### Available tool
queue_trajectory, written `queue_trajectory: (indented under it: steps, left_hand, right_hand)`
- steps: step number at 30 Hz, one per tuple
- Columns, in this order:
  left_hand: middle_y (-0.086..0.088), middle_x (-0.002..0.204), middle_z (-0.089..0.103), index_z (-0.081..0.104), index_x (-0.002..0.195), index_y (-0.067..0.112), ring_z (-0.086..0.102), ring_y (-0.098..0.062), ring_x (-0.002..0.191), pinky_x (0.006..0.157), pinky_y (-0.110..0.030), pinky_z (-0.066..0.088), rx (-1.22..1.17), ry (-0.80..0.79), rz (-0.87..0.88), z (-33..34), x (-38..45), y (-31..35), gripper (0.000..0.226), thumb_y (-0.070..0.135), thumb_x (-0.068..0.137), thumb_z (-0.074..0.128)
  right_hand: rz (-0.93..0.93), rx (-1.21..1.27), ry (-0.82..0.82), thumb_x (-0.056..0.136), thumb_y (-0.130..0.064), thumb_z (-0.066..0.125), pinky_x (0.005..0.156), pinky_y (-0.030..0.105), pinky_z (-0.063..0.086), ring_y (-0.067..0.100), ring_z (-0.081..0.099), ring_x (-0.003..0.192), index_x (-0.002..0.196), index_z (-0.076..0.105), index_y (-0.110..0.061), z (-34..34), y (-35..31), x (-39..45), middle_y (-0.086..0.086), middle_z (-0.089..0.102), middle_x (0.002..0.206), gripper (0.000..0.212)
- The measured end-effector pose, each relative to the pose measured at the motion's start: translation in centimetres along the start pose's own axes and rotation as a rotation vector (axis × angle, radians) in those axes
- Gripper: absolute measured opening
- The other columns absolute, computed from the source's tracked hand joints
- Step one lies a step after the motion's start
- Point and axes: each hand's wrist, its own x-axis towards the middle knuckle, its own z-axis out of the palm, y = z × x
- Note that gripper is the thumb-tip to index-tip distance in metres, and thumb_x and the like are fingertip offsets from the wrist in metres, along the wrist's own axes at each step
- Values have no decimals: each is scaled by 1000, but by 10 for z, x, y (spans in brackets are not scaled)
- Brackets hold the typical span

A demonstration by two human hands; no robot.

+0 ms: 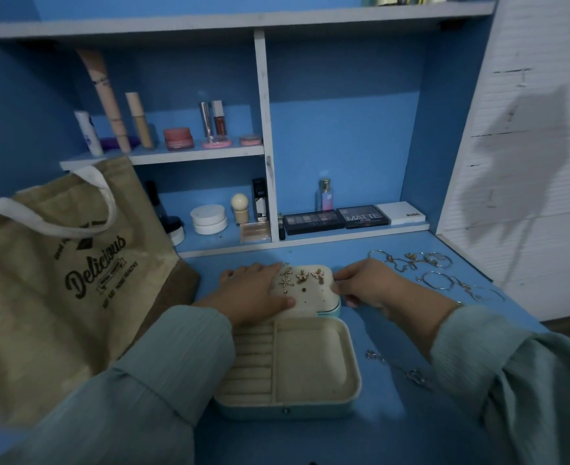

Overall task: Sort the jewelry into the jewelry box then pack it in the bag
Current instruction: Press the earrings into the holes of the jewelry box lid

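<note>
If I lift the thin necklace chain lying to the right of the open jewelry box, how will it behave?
The necklace chain is probably floppy: it lies in a loose line on the desk. It looks very light, being so thin. The pendant end would likely swing and might snag, so lifting slowly seems wise.

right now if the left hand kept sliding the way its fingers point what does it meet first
Probably the gold star-shaped earrings pinned on the cream earring panel; the left hand lies flat there, fingertips almost at them.

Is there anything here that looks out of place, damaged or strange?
Nothing looks damaged or spilled. The jewelry box lies open, earrings pinned in its lid. Only the bracelets and a necklace are loose on the desk, not yet sorted.
</note>
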Motion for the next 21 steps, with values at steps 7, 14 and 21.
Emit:
queue_trajectory:
  steps: [7, 14, 21]
  left_hand:
    - [3, 146, 37, 38, 139, 35, 33, -20, 134, 110, -42, 19, 12, 42, 213, -7, -9, 42, 54, 52, 88, 49]
    - [8, 135, 48, 51, 129, 35, 42, -13, 125, 108, -32, 27, -28, -16, 505, 3, -16, 106, 40, 47, 92, 49]
    - [6, 128, 53, 56, 125, 30, 46, -16, 121, 106, -32, 27, 7, -45, 605, 16, -9, 166, 33, 41, 95, 46]
  right_hand:
    - [-47, -199, 5, 88, -15, 61, 45, 20, 41, 15, 45, 45, 72, 60, -12, -44, 4, -28, 6, 54, 58, 16]
    - [-8, -675, -122, 89, -20, 58, 53, 18, 45, 13, 54, 63, 83, 63, -19, -105, 25, -74, 2, 62, 72, 8]
    - [66, -825, 3, 88, -16, 60, 61, 13, 41, 8, 54, 75, 106, 67, -16, -150, 67, -102, -5, 63, 90, 20]
